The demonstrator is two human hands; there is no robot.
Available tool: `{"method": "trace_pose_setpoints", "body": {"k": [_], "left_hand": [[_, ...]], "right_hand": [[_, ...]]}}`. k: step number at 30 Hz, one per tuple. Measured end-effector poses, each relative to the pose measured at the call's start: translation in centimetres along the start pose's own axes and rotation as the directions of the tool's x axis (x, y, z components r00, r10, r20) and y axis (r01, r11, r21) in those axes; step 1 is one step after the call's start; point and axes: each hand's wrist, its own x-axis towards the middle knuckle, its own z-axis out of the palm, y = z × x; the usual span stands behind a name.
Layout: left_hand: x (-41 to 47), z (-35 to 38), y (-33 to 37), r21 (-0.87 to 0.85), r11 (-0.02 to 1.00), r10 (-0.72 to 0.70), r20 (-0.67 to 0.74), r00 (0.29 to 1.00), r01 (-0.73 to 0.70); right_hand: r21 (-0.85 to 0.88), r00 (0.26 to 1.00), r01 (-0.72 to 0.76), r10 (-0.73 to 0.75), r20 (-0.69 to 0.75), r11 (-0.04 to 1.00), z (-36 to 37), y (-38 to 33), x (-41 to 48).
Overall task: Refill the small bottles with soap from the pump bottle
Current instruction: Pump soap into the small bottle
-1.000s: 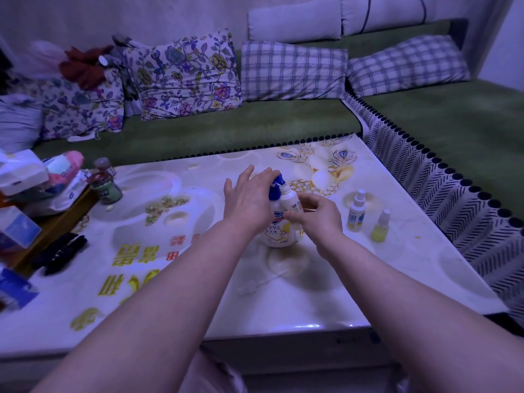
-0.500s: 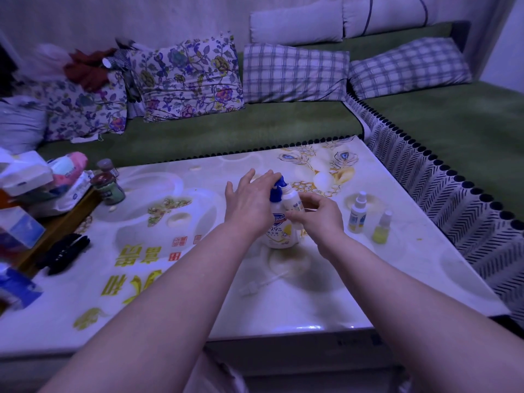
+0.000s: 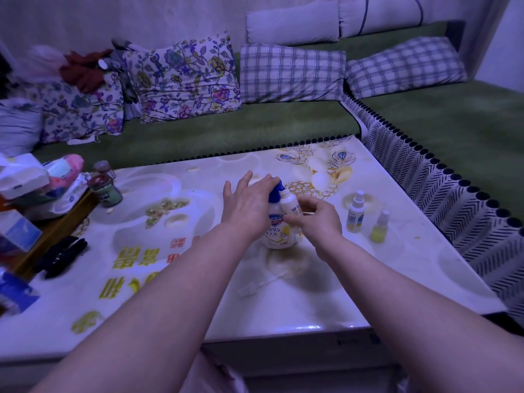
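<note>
At the far left of the table (image 3: 198, 302) you have a box (image 3: 17, 231), a tissue pack (image 3: 19, 177) and a dark jar (image 3: 106, 190). A black thing (image 3: 61, 255) lies near them.

Your left hand (image 3: 246, 207) sits on top of the pump bottle (image 3: 276, 231). The palm is flat on the blue pump (image 3: 275, 192) and the fingers are spread out, so this grip is loose and not closed around anything. The pump bottle stands up in the middle of the table.

Your right hand (image 3: 319, 219) is just beside it. Its grip is pinched around a small white bottle (image 3: 289, 201), which you hold right up at the pump's spout, touching the pump bottle.

A clear tube (image 3: 259, 285) lies flat on the table, closer to you than the pump bottle.

To the right stand two more small bottles, apart from your hands. The white spray bottle (image 3: 355, 212) is first, and the yellow bottle (image 3: 379, 231) is just beside it. Both stand up with their tops on.
</note>
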Motion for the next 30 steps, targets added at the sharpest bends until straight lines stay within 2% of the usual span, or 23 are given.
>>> {"method": "trace_pose_setpoints", "body": {"k": [16, 30], "left_hand": [[0.15, -0.03, 0.44, -0.089, 0.996, -0.022, -0.033, 0.999, 0.019], [-0.14, -0.43, 0.08, -0.085, 0.996, -0.011, 0.015, 1.0, 0.012]], "right_hand": [[0.006, 1.0, 0.017, -0.017, -0.006, 1.0, -0.37, 0.17, 0.36], [0.039, 1.0, 0.019, -0.019, 0.007, 0.999, -0.2, 0.03, 0.48]]}}
